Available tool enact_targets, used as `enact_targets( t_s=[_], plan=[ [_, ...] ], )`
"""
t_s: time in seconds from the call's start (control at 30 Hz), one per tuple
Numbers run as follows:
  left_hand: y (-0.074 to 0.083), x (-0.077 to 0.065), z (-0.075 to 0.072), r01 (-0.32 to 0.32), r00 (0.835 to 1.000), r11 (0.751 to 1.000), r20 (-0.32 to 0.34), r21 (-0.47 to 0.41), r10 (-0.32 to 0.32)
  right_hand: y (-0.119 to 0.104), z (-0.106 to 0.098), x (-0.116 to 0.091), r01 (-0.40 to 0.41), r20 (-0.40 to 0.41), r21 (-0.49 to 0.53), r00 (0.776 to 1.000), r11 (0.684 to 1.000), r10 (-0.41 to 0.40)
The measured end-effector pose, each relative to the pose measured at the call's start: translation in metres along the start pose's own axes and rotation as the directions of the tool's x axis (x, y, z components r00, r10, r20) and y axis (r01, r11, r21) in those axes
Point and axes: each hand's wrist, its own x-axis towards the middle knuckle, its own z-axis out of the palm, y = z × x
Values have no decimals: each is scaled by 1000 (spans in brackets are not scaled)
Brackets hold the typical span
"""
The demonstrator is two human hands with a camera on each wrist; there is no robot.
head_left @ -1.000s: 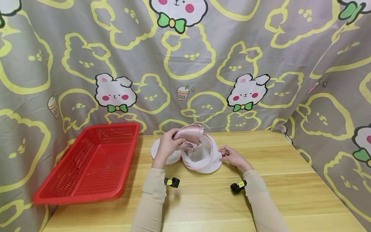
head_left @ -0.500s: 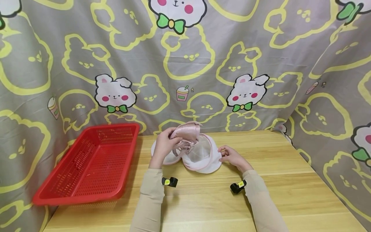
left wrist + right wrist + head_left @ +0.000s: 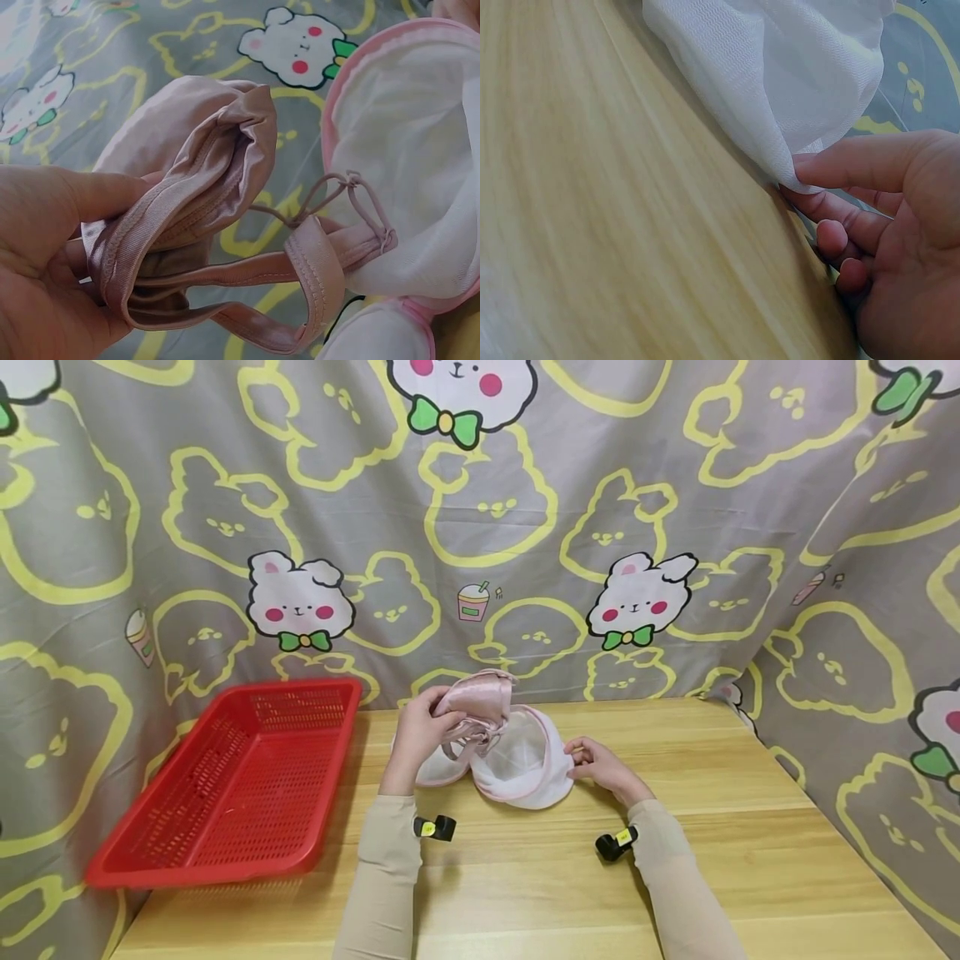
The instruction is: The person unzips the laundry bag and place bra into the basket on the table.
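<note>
My left hand grips a folded pink satin bra and holds it up at the left of a white mesh laundry bag's mouth. In the left wrist view, the bra's straps and a thin cord loop trail toward the mouth, overlapping the mesh. The laundry bag, edged in pink, stands open on the table, its round white flap out to the left and partly behind my left hand. Thumb and forefinger of my right hand pinch the bag's right side, seen closely in the right wrist view as white mesh fabric.
A red plastic basket with perforated sides stands on the left part of the wooden table. Behind the table hangs a grey curtain with rabbit prints, and it continues along both sides.
My left hand has shifted a little to the left with the bra, drawing it away from the bag's mouth so more strap shows. The right hand and bag stay in place.
</note>
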Motion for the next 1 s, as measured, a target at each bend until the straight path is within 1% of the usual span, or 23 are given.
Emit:
enact_targets(
  t_s=[0.17, 0.3, 0.47, 0.57, 0.7, 0.9, 1.0],
  plan=[
    [2, 1, 0, -17, 1000, 1000, -15, 5, 17, 0, 0, 0, 8, 6, -8, 1000, 1000, -8],
    [2, 2, 1, -16, 1000, 1000, -24, 4, 16, -2, 0, -1, 18, 9, -15, 1000, 1000, -18],
    [6, 4, 1, -14, 1000, 1000, -22, -1, 14, -3, 0, -2, 12, 2, -28, 1000, 1000, -12],
    [8, 5, -1, -26, 999, 1000, -21, -2, 26, -3, 1, -2, 7, 0, -28, 1000, 1000, -7],
    [11, 7, -2, -46, 999, 999, -20, 12, 46, -1, 1, -1, 12, 3, -25, 1000, 1000, -12],
    [15, 9, -4, -49, 998, 998, -27, 39, 50, 1, 1, 0, 14, 8, -17, 1000, 1000, -14],
    [17, 10, -6, -60, 997, 997, -36, 55, 62, 1, 1, 0, 20, 12, -20, 1000, 1000, -20]
  ],
)
